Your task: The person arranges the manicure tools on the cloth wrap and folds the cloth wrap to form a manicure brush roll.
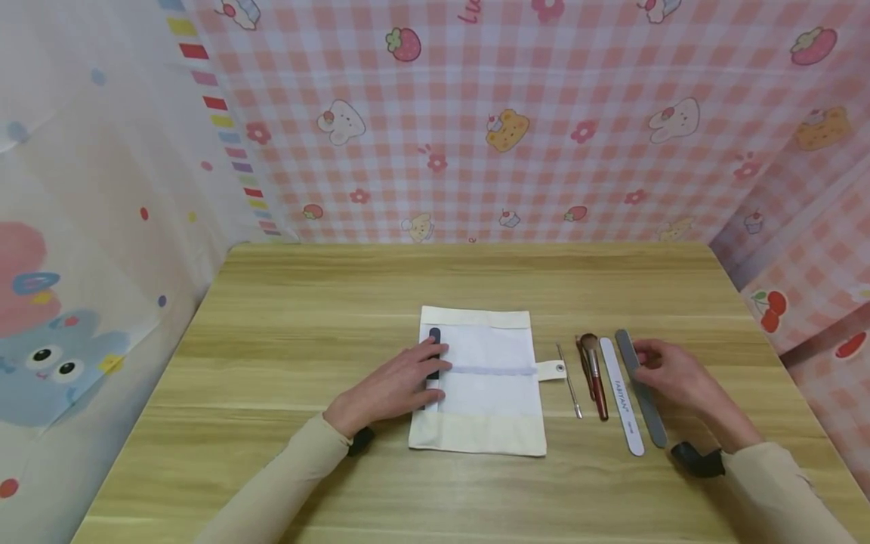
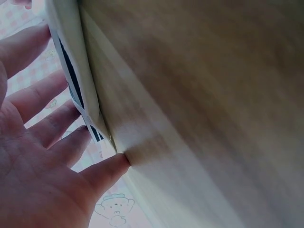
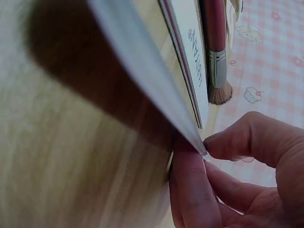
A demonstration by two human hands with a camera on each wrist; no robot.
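Observation:
My left hand [image 1: 390, 381] rests with fairly straight fingers on the left part of an unfolded cream and white roll-up pouch [image 1: 485, 432]. Beneath those fingers lies a dark strip-shaped tool [image 1: 435, 334], partly covered by them. In the left wrist view the pouch edge [image 2: 88, 71] bulges around the dark piece. My right hand [image 1: 680, 381] pinches a grey nail file [image 1: 651, 412] between thumb and fingers near its far end. The right wrist view shows this nail file [image 3: 147, 71] tilted up from the table. Left of it lies a white nail file [image 1: 621, 393] with printed lettering.
A makeup brush [image 1: 598, 389] with a reddish handle lies beside another slim brown item [image 1: 582, 363], partly hidden. A thin metal tool [image 1: 571, 385] is close to the pouch's snap tab [image 1: 549, 370]. The wooden table [image 1: 306, 302] meets patterned curtains [image 1: 476, 174] behind.

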